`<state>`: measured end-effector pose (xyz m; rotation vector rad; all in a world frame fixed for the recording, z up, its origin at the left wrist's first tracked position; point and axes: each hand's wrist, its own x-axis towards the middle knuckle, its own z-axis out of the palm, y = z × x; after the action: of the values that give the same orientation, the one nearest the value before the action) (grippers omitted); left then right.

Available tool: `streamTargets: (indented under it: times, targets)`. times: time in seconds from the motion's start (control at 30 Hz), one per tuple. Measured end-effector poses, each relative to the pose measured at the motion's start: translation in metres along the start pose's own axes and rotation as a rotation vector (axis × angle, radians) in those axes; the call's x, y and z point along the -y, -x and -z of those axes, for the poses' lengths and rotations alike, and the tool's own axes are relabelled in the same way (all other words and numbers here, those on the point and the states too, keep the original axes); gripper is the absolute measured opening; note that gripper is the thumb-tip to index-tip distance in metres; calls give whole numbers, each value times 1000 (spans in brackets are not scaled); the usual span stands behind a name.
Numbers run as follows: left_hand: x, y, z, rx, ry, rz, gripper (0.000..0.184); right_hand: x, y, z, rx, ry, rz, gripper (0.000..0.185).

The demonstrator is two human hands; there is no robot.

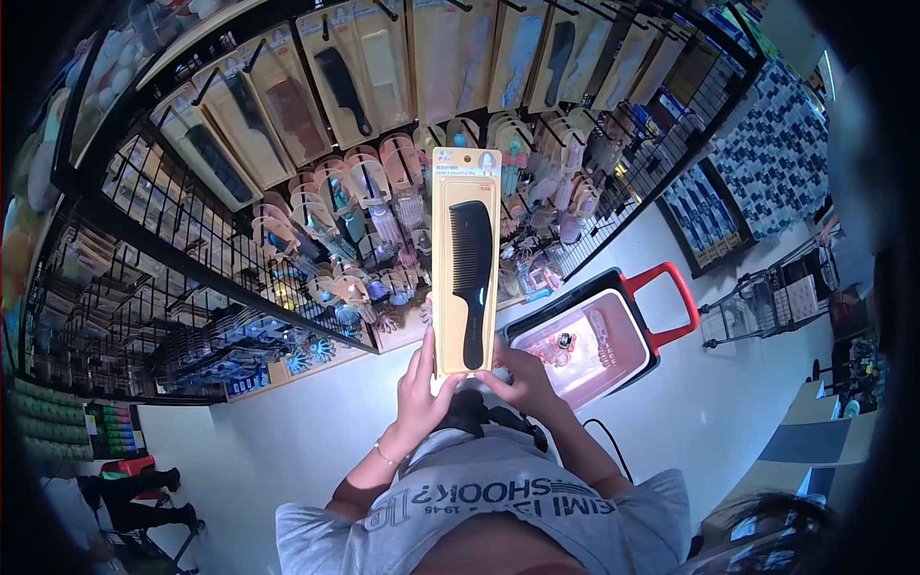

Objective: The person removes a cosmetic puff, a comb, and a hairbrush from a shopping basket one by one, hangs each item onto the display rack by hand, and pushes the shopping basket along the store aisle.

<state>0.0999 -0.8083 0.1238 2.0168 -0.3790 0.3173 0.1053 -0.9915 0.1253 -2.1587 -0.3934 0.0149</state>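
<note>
A black handled comb point(471, 278) lies sealed in a tan carded package point(443, 316), held upright before me. My left hand point(420, 388) grips the package's lower left edge, thumb across the bottom front. At the lower right corner, my right hand point(522, 379) closes on the same package, its thumb at the bottom edge. Behind the package hang several brushes and combs on rack hooks, including another packaged black comb point(342, 91).
A black wire rack point(144, 225) of carded goods curves across the front and left. To the right on the floor stands a shopping basket point(632, 383) with a red handle point(692, 307) and small items inside. A shopping cart point(767, 302) is farther right. Another person's legs point(134, 503) show lower left.
</note>
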Motion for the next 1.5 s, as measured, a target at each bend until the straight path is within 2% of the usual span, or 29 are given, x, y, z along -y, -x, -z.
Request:
streamTargets:
  times: [0.1,0.17,0.2,0.3,0.47,0.5,0.57,0.63,0.67,0.73,0.9,0.97,1.0,1.03,1.1,1.13,1.17,1.23,1.27,1.4,1.5]
  targets:
    - [-1,14,7,12,-30,-9,73,6,10,-14,26,-148,1,61]
    - [-2,23,11,0,38,48,73,18,15,-24,-57,-388,41,67]
    - [-3,29,13,-2,25,47,73,21,19,-26,38,-552,-25,76]
    - [-9,45,21,13,-22,67,72,30,26,-44,-30,-732,-35,79]
    - [-12,72,33,-9,-191,-36,63,30,29,-76,34,-792,-18,82]
    - [-12,76,35,-18,-201,-25,63,31,28,-83,46,-882,-28,83]
    - [-8,82,42,-33,-262,-137,58,36,25,-94,79,-980,-36,84]
    - [-10,84,47,-31,-301,-99,53,46,17,-101,88,-1048,-1,83]
    - [-10,84,50,-33,-293,-102,51,51,12,-99,170,-1050,-58,84]
    - [-5,87,56,-45,-277,-122,48,51,5,-115,174,-1065,-43,77]
    - [2,94,82,-66,-316,-164,48,71,-12,-138,283,-1175,-22,75]
    - [7,99,91,4,-277,-155,50,81,-19,-143,418,-1336,-99,75]
    - [15,102,97,35,-294,-167,54,88,-25,-143,465,-1309,-207,72]
    - [22,103,104,29,-288,-178,54,89,-30,-152,460,-1298,-201,72]
    - [34,100,123,-83,-368,-167,58,94,-36,-171,468,-1243,-169,95]
    - [41,94,136,-108,-364,-174,72,108,-38,-175,438,-1321,-210,86]
    - [44,92,149,-120,-354,-181,72,110,-39,-181,437,-1305,-206,86]
    - [45,91,177,-162,-393,-101,92,120,-45,-192,398,-1143,-386,49]
    - [53,91,188,-181,-362,-107,99,127,-51,-199,387,-1077,-439,44]
    - [60,93,228,-253,-312,84,108,150,-74,-224,391,-1054,-326,41]
    - [76,89,248,-187,-272,43,107,158,-80,-239,347,-1044,-265,47]
